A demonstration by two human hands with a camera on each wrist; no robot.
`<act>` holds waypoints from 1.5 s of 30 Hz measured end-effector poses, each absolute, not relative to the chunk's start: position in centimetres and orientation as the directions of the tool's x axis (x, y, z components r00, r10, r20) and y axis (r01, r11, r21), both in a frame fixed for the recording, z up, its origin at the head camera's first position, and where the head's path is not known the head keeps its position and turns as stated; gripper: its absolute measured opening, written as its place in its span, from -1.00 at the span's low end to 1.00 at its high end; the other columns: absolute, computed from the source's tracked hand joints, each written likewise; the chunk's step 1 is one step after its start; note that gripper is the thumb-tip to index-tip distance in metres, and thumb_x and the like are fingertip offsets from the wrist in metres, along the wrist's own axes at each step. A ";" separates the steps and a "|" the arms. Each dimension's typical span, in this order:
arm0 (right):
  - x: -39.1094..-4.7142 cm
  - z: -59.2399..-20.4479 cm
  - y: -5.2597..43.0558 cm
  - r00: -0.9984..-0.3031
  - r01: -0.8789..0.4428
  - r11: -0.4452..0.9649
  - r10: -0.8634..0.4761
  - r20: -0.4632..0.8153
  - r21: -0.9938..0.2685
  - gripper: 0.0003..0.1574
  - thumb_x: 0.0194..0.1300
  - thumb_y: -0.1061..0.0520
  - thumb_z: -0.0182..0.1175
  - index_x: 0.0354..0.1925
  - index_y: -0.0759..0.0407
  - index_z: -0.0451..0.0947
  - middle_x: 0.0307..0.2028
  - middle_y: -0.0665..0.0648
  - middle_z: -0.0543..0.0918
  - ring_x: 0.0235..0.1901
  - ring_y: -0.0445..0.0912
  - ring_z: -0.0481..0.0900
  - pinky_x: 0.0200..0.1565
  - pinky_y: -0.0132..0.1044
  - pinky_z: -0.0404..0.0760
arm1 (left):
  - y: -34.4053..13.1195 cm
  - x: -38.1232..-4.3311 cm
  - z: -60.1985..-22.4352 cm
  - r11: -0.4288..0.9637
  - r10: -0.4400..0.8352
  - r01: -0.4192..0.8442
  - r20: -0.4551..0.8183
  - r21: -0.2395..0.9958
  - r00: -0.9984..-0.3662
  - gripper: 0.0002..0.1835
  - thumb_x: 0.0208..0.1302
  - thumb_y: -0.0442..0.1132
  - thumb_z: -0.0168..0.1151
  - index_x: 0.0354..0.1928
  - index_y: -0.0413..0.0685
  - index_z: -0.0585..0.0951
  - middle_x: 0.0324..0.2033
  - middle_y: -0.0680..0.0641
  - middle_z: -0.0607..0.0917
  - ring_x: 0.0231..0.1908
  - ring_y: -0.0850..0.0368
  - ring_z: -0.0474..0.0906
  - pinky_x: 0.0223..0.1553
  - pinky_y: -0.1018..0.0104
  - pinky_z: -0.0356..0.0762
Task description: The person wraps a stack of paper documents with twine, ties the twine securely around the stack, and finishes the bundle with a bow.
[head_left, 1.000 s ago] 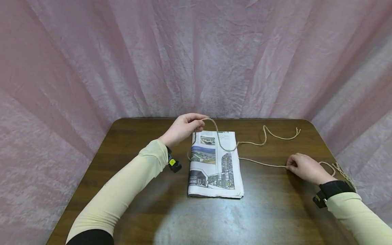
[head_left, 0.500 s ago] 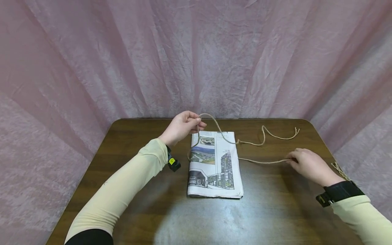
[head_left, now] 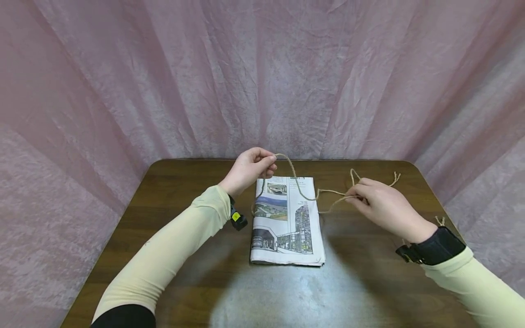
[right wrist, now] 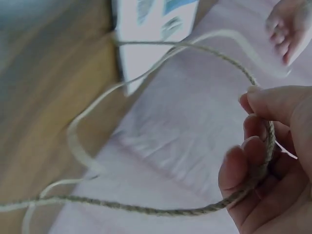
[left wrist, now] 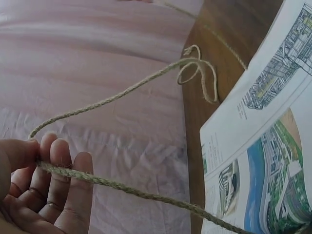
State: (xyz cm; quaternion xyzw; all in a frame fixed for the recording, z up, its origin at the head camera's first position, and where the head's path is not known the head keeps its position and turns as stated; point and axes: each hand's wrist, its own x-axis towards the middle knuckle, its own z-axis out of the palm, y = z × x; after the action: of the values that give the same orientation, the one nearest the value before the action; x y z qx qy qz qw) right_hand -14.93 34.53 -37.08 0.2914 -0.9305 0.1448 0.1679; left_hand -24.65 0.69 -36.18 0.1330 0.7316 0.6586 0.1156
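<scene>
A folded newspaper [head_left: 287,228] lies on the table, and a thin twine [head_left: 294,177] runs out from both its sides. Above its far edge my left hand [head_left: 251,171] pinches one stretch of the twine between thumb and index finger. That stretch arches over the paper and trails off to the right. My right hand [head_left: 381,205], raised over the table right of the paper, pinches the other stretch. In the right wrist view this twine [right wrist: 161,212] loops through the curled fingers. Where the twine passes beneath the newspaper is hidden.
Brown wooden table [head_left: 180,273] with a pink curtain [head_left: 262,77] hanging behind it and at both sides. A loose twine end [head_left: 395,178] lies near the back right corner. More twine [head_left: 440,221] shows near the right edge, partly hidden by the right wrist.
My right hand has moved left and away from me, toward the newspaper, bringing its stretch of twine along, which now hangs slack. The left hand has shifted only slightly, still holding its stretch.
</scene>
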 end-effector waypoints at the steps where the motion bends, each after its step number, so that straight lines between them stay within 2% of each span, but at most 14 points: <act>1: -15.1 -36.8 33.8 -0.760 -0.610 0.775 -0.513 0.400 -0.165 -0.90 0.21 0.16 0.38 -0.28 -0.03 0.68 -0.38 -0.19 0.50 -0.48 -0.28 0.40 -0.44 -0.28 0.45 | 0.8 -24.7 -36.2 0.099 0.345 0.046 0.009 0.994 -0.939 -0.71 0.44 -0.13 0.20 0.02 -0.19 0.55 -0.16 -0.24 0.65 -0.20 -0.11 0.63 -0.09 0.10 0.64; 3: -15.5 -36.3 32.4 -0.730 -0.647 0.748 -0.551 0.404 -0.149 -0.91 0.21 0.14 0.39 -0.28 -0.02 0.68 -0.37 -0.18 0.52 -0.46 -0.28 0.43 -0.43 -0.28 0.47 | 1.0 -24.7 -36.2 0.101 0.343 0.051 0.013 0.994 -0.939 -0.70 0.44 -0.12 0.20 0.03 -0.20 0.55 -0.13 -0.25 0.64 -0.21 -0.08 0.63 -0.11 0.13 0.64; 7: -16.4 -35.1 29.8 -0.697 -0.684 0.721 -0.604 0.386 -0.107 -0.91 0.20 0.11 0.40 -0.29 -0.03 0.67 -0.36 -0.16 0.52 -0.43 -0.28 0.46 -0.42 -0.27 0.50 | 1.3 -24.7 -36.2 0.110 0.350 0.051 0.009 0.993 -0.937 -0.70 0.43 -0.11 0.21 0.03 -0.17 0.56 -0.08 -0.29 0.62 -0.15 -0.19 0.61 -0.07 0.07 0.63; 11: -17.6 -34.1 27.6 -0.734 -0.655 0.747 -0.593 0.331 -0.114 -0.87 0.19 0.08 0.40 -0.38 -0.06 0.59 -0.43 -0.14 0.49 -0.49 -0.25 0.45 -0.47 -0.26 0.46 | 1.6 -24.6 -36.4 0.117 0.360 0.047 0.002 0.992 -0.933 -0.74 0.43 -0.13 0.21 0.00 -0.15 0.57 -0.09 -0.30 0.63 -0.12 -0.25 0.60 -0.04 0.02 0.61; 14: -18.6 -33.3 26.5 -0.803 -0.588 0.787 -0.541 0.249 -0.187 -0.81 0.19 0.02 0.40 -0.42 -0.06 0.54 -0.49 -0.14 0.49 -0.53 -0.22 0.44 -0.46 -0.23 0.45 | 1.9 -24.5 -36.6 0.132 0.363 0.050 -0.001 0.990 -0.932 -0.73 0.44 -0.14 0.21 0.00 -0.18 0.58 -0.11 -0.30 0.64 -0.17 -0.17 0.62 -0.09 0.09 0.64; 18: -20.2 -32.2 26.1 -0.875 -0.469 0.799 -0.479 0.074 -0.376 -0.76 0.21 -0.05 0.39 -0.39 0.01 0.55 -0.53 -0.08 0.54 -0.54 -0.16 0.45 -0.44 -0.21 0.44 | 2.3 -24.5 -36.7 0.153 0.360 0.057 -0.002 0.987 -0.933 -0.73 0.45 -0.16 0.19 0.01 -0.22 0.58 -0.16 -0.23 0.67 -0.25 -0.01 0.63 -0.13 0.15 0.64; 22: -21.3 -31.2 26.3 -0.877 -0.329 0.755 -0.466 -0.112 -0.567 -0.80 0.30 0.00 0.28 -0.32 0.11 0.58 -0.53 0.03 0.55 -0.57 -0.12 0.44 -0.49 -0.24 0.43 | 2.5 -24.4 -36.9 0.155 0.361 0.050 -0.010 0.987 -0.932 -0.77 0.45 -0.18 0.18 0.00 -0.18 0.59 -0.18 -0.18 0.68 -0.26 0.01 0.63 -0.14 0.16 0.65; 26: -21.9 -30.3 26.2 -0.853 -0.269 0.731 -0.483 -0.198 -0.628 -0.79 0.38 0.04 0.15 -0.23 0.14 0.62 -0.48 0.08 0.57 -0.54 -0.08 0.51 -0.43 -0.23 0.50 | 2.6 -24.5 -37.1 0.166 0.376 0.061 -0.006 0.984 -0.927 -0.78 0.44 -0.17 0.20 -0.01 -0.14 0.60 -0.17 -0.17 0.69 -0.26 -0.02 0.63 -0.18 0.21 0.65; 29: -22.0 -29.7 25.4 -0.842 -0.341 0.733 -0.516 -0.156 -0.589 -0.82 0.37 0.04 0.17 -0.24 0.11 0.62 -0.46 0.06 0.59 -0.52 -0.07 0.51 -0.38 -0.20 0.52 | 2.7 -24.3 -37.1 0.194 0.387 0.089 0.007 0.977 -0.922 -0.78 0.44 -0.16 0.21 -0.03 -0.12 0.62 -0.19 -0.16 0.69 -0.28 -0.02 0.62 -0.18 0.16 0.65; 35: -22.5 -29.0 23.7 -0.798 -0.545 0.729 -0.603 -0.012 -0.415 -0.92 0.30 0.11 0.19 -0.35 0.04 0.59 -0.49 -0.03 0.53 -0.50 -0.13 0.43 -0.37 -0.22 0.43 | 3.1 -24.0 -37.2 0.240 0.410 0.110 0.002 0.965 -0.912 -0.77 0.43 -0.12 0.22 -0.04 -0.09 0.66 -0.19 -0.09 0.69 -0.28 -0.03 0.63 -0.11 0.06 0.64; 38: -23.0 -29.1 23.4 -0.787 -0.582 0.720 -0.615 0.041 -0.378 -0.89 0.28 0.15 0.16 -0.35 0.00 0.62 -0.45 -0.06 0.55 -0.47 -0.14 0.45 -0.35 -0.22 0.44 | 3.3 -24.1 -37.3 0.233 0.422 0.104 -0.004 0.967 -0.907 -0.75 0.42 -0.12 0.23 -0.02 -0.11 0.66 -0.17 -0.09 0.70 -0.25 -0.07 0.63 -0.11 0.09 0.64; 45: -24.2 -29.5 23.2 -0.783 -0.616 0.718 -0.603 0.152 -0.325 -0.88 0.24 0.12 0.24 -0.29 -0.08 0.70 -0.31 -0.11 0.61 -0.32 -0.17 0.52 -0.23 -0.19 0.52 | 3.5 -24.1 -37.3 0.255 0.420 0.088 -0.028 0.963 -0.907 -0.74 0.44 -0.15 0.20 0.00 -0.15 0.66 -0.19 -0.09 0.71 -0.15 -0.18 0.63 -0.17 0.26 0.64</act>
State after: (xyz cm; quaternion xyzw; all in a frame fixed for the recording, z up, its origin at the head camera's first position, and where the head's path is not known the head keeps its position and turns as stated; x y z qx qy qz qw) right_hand -24.19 23.25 -29.54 0.3288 -0.9266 0.1816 0.0174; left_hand -24.06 3.52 -37.32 0.1631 0.7793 0.5883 0.1413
